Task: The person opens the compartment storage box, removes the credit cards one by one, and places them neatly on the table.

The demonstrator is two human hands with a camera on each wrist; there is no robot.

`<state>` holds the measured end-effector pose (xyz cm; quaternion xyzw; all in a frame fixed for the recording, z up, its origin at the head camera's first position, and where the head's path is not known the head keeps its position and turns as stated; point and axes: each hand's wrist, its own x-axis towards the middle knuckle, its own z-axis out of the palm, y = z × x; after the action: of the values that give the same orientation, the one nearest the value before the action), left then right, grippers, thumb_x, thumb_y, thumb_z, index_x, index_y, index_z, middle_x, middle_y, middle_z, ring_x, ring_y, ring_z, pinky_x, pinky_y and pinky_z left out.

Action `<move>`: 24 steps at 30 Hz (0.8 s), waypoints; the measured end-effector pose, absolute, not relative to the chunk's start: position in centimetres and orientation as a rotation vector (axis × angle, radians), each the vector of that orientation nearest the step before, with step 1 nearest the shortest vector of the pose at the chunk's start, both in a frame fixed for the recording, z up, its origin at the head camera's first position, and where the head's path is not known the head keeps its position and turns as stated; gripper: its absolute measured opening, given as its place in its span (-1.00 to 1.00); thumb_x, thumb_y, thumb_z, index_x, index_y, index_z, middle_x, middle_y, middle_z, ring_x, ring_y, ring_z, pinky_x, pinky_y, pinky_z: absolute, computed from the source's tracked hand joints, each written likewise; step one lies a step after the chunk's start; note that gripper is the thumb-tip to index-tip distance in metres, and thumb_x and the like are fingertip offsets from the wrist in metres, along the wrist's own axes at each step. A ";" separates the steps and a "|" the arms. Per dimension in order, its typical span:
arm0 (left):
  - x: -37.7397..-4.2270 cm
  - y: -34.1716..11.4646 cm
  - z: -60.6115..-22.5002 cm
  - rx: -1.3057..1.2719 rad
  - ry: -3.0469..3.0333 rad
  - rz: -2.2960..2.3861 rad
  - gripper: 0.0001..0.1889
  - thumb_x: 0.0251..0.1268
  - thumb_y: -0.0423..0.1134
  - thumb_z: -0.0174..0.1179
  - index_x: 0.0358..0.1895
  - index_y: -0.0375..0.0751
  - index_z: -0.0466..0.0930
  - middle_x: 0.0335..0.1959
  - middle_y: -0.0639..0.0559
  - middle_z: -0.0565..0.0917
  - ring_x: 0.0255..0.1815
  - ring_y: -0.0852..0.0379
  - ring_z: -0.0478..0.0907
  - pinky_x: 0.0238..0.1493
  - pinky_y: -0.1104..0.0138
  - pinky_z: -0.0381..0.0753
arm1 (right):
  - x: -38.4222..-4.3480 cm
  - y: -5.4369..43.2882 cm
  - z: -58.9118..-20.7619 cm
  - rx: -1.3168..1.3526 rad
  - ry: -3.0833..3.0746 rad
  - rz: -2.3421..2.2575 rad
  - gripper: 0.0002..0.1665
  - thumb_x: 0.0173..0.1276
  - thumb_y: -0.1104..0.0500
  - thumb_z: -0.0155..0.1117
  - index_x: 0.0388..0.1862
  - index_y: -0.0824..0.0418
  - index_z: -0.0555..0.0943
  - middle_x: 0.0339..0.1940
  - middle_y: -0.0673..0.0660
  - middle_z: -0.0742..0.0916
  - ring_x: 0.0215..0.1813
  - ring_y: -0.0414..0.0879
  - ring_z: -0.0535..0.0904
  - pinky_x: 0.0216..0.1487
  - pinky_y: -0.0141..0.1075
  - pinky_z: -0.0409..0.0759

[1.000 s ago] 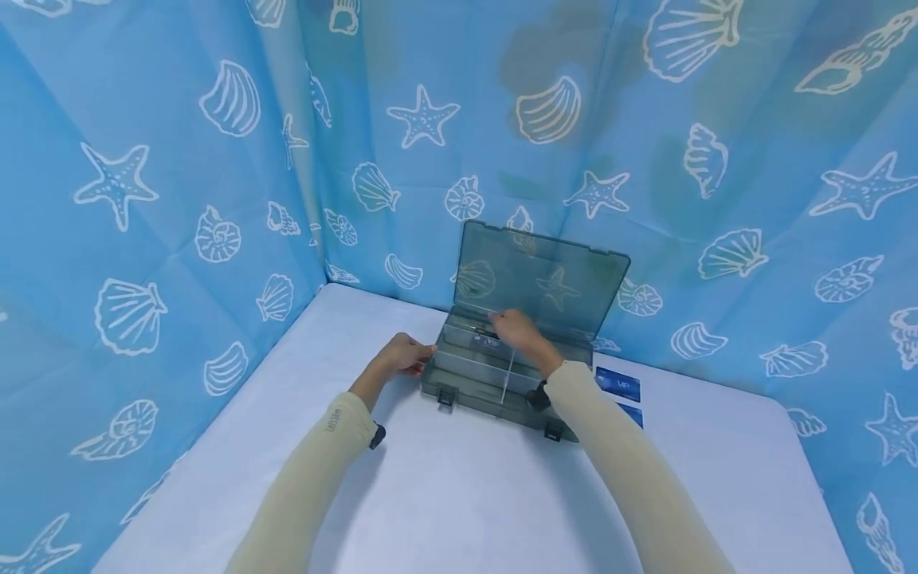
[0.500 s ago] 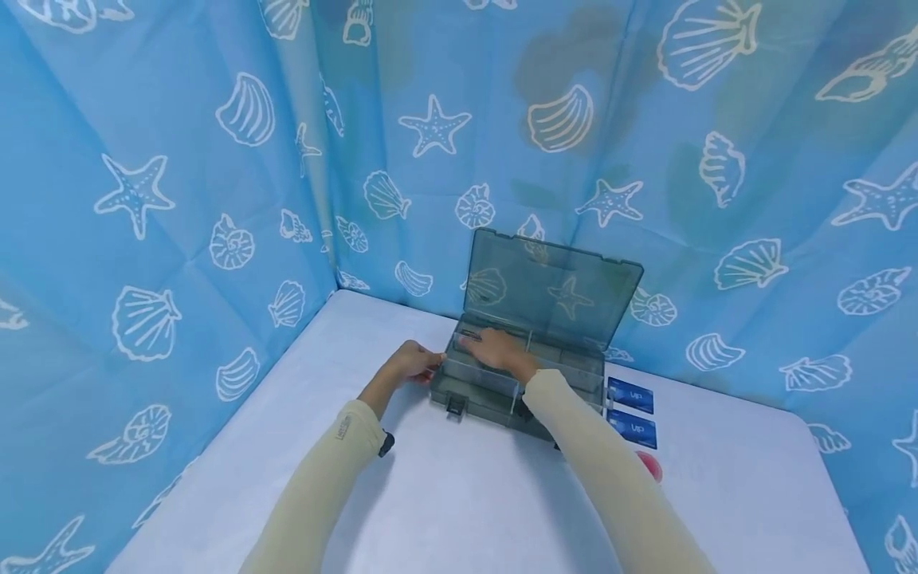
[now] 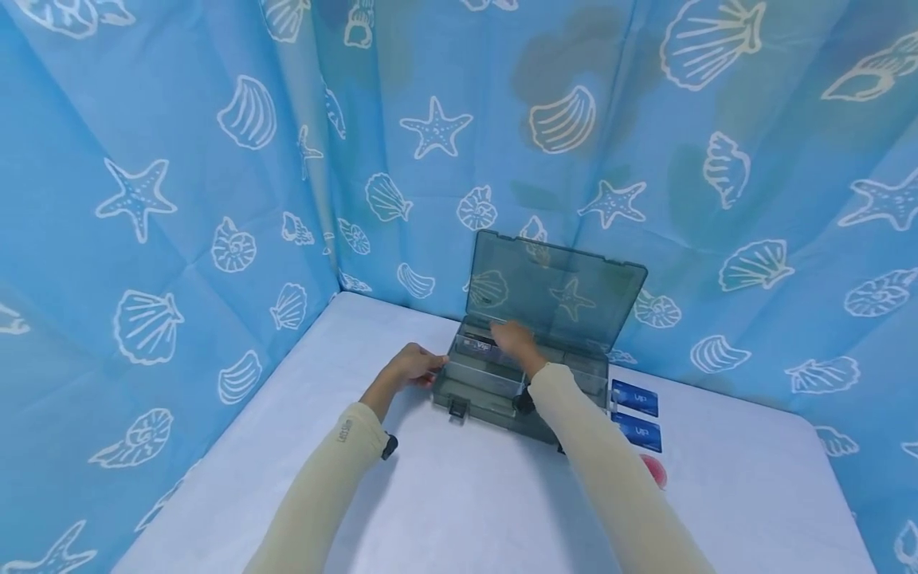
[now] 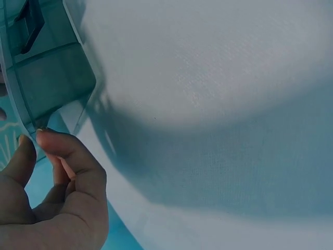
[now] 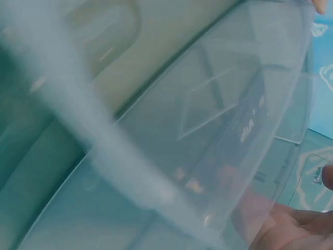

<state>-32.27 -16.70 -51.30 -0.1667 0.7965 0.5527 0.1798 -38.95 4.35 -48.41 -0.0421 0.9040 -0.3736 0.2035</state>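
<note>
A grey-green translucent plastic organizer box (image 3: 479, 383) stands with its lid (image 3: 555, 287) raised against the curtain. My left hand (image 3: 414, 365) pinches its left edge; the left wrist view shows thumb and forefinger at the box corner. My right hand (image 3: 512, 339) reaches into the back row of compartments. There a dark VIP card (image 3: 476, 344) stands behind a clear divider, left of that hand. In the right wrist view the right hand (image 5: 296, 229) shows partly through the divider, its thumb apart from its fingers. Whether those fingers touch the card is unclear.
Two blue VIP cards (image 3: 634, 398) lie on the white table (image 3: 430, 494) right of the box, with a round red thing (image 3: 655, 470) nearer, partly behind the right sleeve. A blue shell-patterned curtain (image 3: 423, 207) encloses the back and left side.
My right hand moved left within the back compartment, then back to the right, uncovering the standing card. The left hand keeps its place on the box edge. The head view shifted slightly.
</note>
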 end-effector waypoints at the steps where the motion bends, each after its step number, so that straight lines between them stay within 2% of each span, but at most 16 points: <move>1: -32.2 -16.7 -51.3 -0.476 2.255 1.561 -0.53 0.36 -0.07 0.24 0.08 -0.45 0.55 -0.22 -0.12 0.60 -0.42 0.12 0.55 -0.42 0.38 0.61 | -39.2 4.5 -48.7 -0.113 2.479 -1.123 -0.35 0.61 -0.06 -0.31 0.33 0.44 0.31 0.36 0.40 0.37 0.36 0.27 0.31 0.32 0.12 0.31; 2: -32.2 -16.6 -51.3 -0.481 2.258 1.560 -0.53 0.36 -0.07 0.24 0.08 -0.45 0.55 -0.22 -0.12 0.60 -0.42 0.12 0.55 -0.43 0.38 0.60 | -40.2 4.8 -49.8 -0.081 2.403 -1.231 -0.37 0.60 -0.04 -0.26 0.37 0.42 0.27 0.34 0.40 0.38 0.34 0.26 0.34 0.29 0.10 0.35; 3: -32.2 -16.6 -51.4 -0.486 2.259 1.562 -0.54 0.35 -0.08 0.24 0.07 -0.45 0.55 -0.22 -0.12 0.60 -0.42 0.12 0.55 -0.43 0.38 0.60 | -41.6 5.3 -51.2 -0.069 2.324 -1.345 -0.32 0.57 0.01 -0.21 0.49 0.40 0.10 0.36 0.41 0.34 0.31 0.27 0.36 0.23 0.09 0.43; 4: -32.2 -16.5 -51.4 -0.482 2.261 1.564 -0.54 0.36 -0.08 0.24 0.07 -0.45 0.56 -0.22 -0.12 0.61 -0.43 0.12 0.55 -0.43 0.38 0.60 | -43.2 5.7 -52.7 -0.030 2.237 -1.464 -0.28 0.53 0.06 -0.17 0.51 0.41 0.00 0.30 0.44 0.36 0.21 0.29 0.42 0.14 0.06 0.52; 5: -32.3 -16.4 -51.4 -0.484 2.260 1.563 -0.54 0.35 -0.08 0.25 0.07 -0.45 0.56 -0.23 -0.12 0.61 -0.43 0.12 0.55 -0.44 0.38 0.60 | -44.4 6.1 -53.8 0.020 2.141 -1.568 -0.22 0.51 0.09 -0.14 0.55 0.37 -0.11 0.34 0.45 0.33 0.22 0.30 0.41 0.12 0.05 0.54; 8: -32.4 -16.4 -51.5 -0.473 2.254 1.563 -0.54 0.35 -0.08 0.25 0.08 -0.44 0.57 -0.23 -0.12 0.61 -0.43 0.12 0.55 -0.45 0.38 0.60 | -47.4 6.7 -56.2 0.189 1.937 -1.751 -0.18 0.45 0.19 -0.12 0.55 0.37 -0.19 0.32 0.53 0.32 0.17 0.37 0.41 0.02 0.04 0.60; 11: -32.4 -16.5 -51.6 -0.471 2.250 1.559 -0.54 0.35 -0.07 0.25 0.08 -0.43 0.57 -0.24 -0.11 0.61 -0.44 0.13 0.55 -0.45 0.38 0.60 | -45.7 6.3 -53.9 0.265 1.916 -1.749 -0.27 0.48 0.23 -0.13 0.53 0.40 -0.06 0.39 0.51 0.28 0.28 0.38 0.35 0.10 0.01 0.57; 12: -32.4 -16.5 -51.6 -0.472 2.246 1.563 -0.55 0.35 -0.08 0.25 0.07 -0.43 0.57 -0.25 -0.11 0.61 -0.44 0.13 0.55 -0.45 0.38 0.60 | -44.9 6.1 -52.9 0.277 1.923 -1.745 -0.29 0.48 0.24 -0.12 0.52 0.40 -0.03 0.37 0.51 0.30 0.25 0.35 0.39 0.09 -0.02 0.58; 14: -32.4 -16.7 -51.6 -0.479 2.238 1.572 -0.56 0.35 -0.08 0.25 0.05 -0.43 0.58 -0.26 -0.11 0.61 -0.44 0.13 0.54 -0.45 0.39 0.60 | -43.1 5.6 -50.7 0.296 1.948 -1.733 -0.33 0.46 0.26 -0.08 0.49 0.42 0.07 0.30 0.47 0.38 0.11 0.23 0.52 0.03 -0.11 0.62; 16: -32.4 -16.7 -51.6 -0.486 2.231 1.579 -0.57 0.35 -0.08 0.25 0.04 -0.42 0.59 -0.27 -0.10 0.61 -0.45 0.14 0.54 -0.45 0.39 0.59 | -42.0 5.3 -49.5 0.292 1.961 -1.743 -0.40 0.45 0.28 0.00 0.41 0.46 0.19 0.15 0.41 0.50 -0.13 0.09 0.61 -0.07 -0.19 0.65; 19: -32.4 -16.8 -51.6 -0.477 2.223 1.587 -0.58 0.36 -0.08 0.25 0.03 -0.42 0.59 -0.29 -0.09 0.60 -0.47 0.15 0.53 -0.46 0.39 0.59 | -40.7 5.0 -48.5 0.269 1.999 -1.760 -0.57 0.42 0.37 0.10 0.22 0.55 0.40 -0.10 0.31 0.64 -0.38 -0.10 0.62 -0.14 -0.27 0.67; 21: -32.3 -16.8 -51.5 -0.468 2.216 1.599 -0.59 0.36 -0.09 0.24 0.02 -0.42 0.60 -0.30 -0.09 0.59 -0.48 0.16 0.53 -0.47 0.40 0.58 | -40.5 5.1 -48.6 0.227 2.036 -1.767 -0.65 0.38 0.44 0.17 0.11 0.60 0.48 -0.22 0.28 0.69 -0.43 -0.13 0.64 -0.18 -0.28 0.68; 24: -32.2 -16.9 -51.4 -0.451 2.207 1.615 -0.60 0.37 -0.10 0.23 0.00 -0.42 0.60 -0.31 -0.09 0.59 -0.49 0.17 0.52 -0.48 0.40 0.58 | -40.4 5.5 -49.1 0.160 2.102 -1.762 -0.68 0.33 0.49 0.21 0.04 0.64 0.52 -0.27 0.33 0.72 -0.41 -0.11 0.67 -0.22 -0.27 0.69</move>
<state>-32.15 -16.87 -51.39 -0.1598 0.7827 0.5728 0.1839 -40.37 5.48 -49.06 0.0570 0.7502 -0.6290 0.1956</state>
